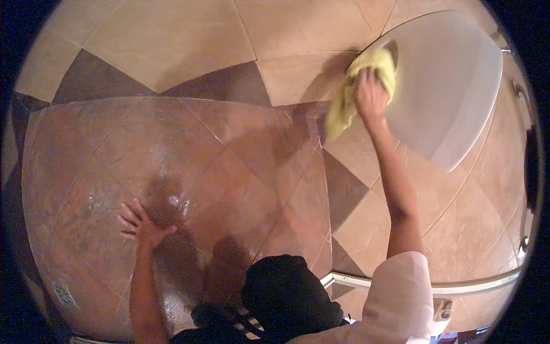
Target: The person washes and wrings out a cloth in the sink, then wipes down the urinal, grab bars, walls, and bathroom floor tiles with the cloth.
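Observation:
A yellow cloth (342,109) is bunched under my right hand (372,94), whose fingers are closed on it. The cloth lies against the left edge of a smooth, pale grey curved fixture (452,86), and part of it hangs down to the left. My left hand (146,229) has its fingers spread and holds nothing. It is over the wet, shiny brown tiled surface (229,166); whether the palm touches the tiles I cannot tell.
Beige tiles (309,28) with dark brown border tiles (103,77) surround the brown area. A pale metal rail (458,288) runs along the lower right. A round patterned drain (65,295) lies at the lower left. Metal fittings (520,90) stand at the right edge.

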Available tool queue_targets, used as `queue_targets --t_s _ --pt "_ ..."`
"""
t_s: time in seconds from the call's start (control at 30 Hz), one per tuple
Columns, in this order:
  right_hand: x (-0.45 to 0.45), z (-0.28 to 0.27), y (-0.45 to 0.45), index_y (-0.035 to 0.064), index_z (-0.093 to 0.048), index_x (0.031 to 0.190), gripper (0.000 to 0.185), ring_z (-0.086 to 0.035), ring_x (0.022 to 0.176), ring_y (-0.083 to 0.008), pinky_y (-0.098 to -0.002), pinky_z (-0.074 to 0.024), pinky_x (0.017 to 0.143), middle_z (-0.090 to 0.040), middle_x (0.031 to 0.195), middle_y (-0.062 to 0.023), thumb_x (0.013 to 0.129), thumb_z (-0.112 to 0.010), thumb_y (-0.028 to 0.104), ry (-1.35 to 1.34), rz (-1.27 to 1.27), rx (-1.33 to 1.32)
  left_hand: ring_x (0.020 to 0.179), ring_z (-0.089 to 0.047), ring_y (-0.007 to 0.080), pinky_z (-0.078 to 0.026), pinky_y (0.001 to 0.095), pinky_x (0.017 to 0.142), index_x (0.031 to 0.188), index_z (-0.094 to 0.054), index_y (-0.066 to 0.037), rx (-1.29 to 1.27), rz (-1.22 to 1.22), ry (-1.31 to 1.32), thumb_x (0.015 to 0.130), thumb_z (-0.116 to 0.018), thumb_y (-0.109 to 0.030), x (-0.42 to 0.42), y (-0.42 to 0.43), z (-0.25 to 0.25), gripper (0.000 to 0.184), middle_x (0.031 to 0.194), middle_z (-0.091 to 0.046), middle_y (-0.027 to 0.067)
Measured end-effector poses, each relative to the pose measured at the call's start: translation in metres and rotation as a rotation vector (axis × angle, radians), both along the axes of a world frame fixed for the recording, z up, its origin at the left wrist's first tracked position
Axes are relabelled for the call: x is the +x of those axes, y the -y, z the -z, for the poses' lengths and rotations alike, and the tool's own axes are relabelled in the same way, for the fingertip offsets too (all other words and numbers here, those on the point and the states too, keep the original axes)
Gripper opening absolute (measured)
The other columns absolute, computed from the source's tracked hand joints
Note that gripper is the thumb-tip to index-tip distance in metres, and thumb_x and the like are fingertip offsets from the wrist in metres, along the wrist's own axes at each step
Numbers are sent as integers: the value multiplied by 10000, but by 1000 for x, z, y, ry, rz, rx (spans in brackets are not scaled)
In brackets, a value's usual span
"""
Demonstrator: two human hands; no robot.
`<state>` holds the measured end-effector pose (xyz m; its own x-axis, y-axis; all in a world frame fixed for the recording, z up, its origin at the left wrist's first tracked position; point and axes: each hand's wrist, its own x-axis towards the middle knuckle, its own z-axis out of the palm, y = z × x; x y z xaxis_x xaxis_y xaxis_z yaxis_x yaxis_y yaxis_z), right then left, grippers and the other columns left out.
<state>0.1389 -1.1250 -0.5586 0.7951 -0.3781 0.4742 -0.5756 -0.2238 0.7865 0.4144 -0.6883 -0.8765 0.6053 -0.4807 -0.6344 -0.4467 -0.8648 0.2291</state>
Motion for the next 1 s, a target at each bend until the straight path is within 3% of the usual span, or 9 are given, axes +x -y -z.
queue_targets --t_s 0.2,0.3,0.4,0.47,0.67,0.73,0.8,0.9,1.0 --pt "48 -11 44 61 -500 1023 314 -646 758 -228 -341 -533 536 -625 956 -92 842 -491 316 125 156 -109 1311 194 472 -2 724 956 1431 100 -211 10 -4 46 382 -846 -532 -4 2 1 1448 1467 224 154" --pt "11 28 45 58 -502 1091 326 -620 888 -206 -316 -525 682 -602 1056 -90 850 -481 277 2 389 40 1313 195 470 13 718 960 1430 104 -211 -55 -6 62 390 -851 -516 -8 -3 6 1445 1466 227 156" --pt "-23 54 45 33 -479 1144 401 -573 1015 -215 -358 -474 823 -567 1113 -126 813 -520 255 -414 151 -179 1317 195 459 23 712 964 1430 103 -216 -64 -17 44 402 -856 -497 -4 -2 1 1434 1466 228 155" --pt "-21 59 27 40 -482 1175 402 -519 1086 -192 -355 -396 919 -551 1133 -96 827 -504 241 -382 409 94 1321 199 448 22 708 968 1431 100 -221 -36 -8 23 415 -859 -485 -3 0 -5 1422 1467 229 147" --pt "-5 18 16 42 -566 1091 371 -553 1008 -224 -312 -429 805 -586 1056 -101 814 -532 286 -351 398 -9 1321 206 441 18 704 971 1431 101 -235 -5 -40 20 410 -862 -478 -3 3 -2 1424 1471 229 131" --pt "11 27 34 30 -582 1090 360 -575 968 -216 -314 -459 742 -602 1028 -108 813 -531 255 -303 685 149 1320 208 441 19 706 969 1431 101 -240 -23 -29 24 404 -862 -482 -2 1 -1 1428 1470 231 129" --pt "-6 50 36 27 -599 1087 362 -606 896 -224 -321 -485 656 -609 1007 -133 795 -542 234 -329 534 -24 1320 210 441 20 708 967 1430 101 -245 -46 -21 21 398 -861 -486 -1 -1 1 1432 1470 234 128" --pt "-21 57 26 47 -609 1056 323 -626 825 -234 -333 -502 614 -614 1005 -128 790 -543 217 -263 418 208 1317 213 444 24 712 960 1432 95 -248 -72 -23 27 382 -858 -504 -3 -5 8 1440 1468 238 131" --pt "-35 49 4 66 -592 1046 285 -635 776 -229 -339 -512 598 -616 985 -109 792 -536 183 -574 625 512 1315 213 451 20 718 956 1432 95 -245 -83 -19 41 383 -852 -518 0 -6 10 1439 1467 238 138"
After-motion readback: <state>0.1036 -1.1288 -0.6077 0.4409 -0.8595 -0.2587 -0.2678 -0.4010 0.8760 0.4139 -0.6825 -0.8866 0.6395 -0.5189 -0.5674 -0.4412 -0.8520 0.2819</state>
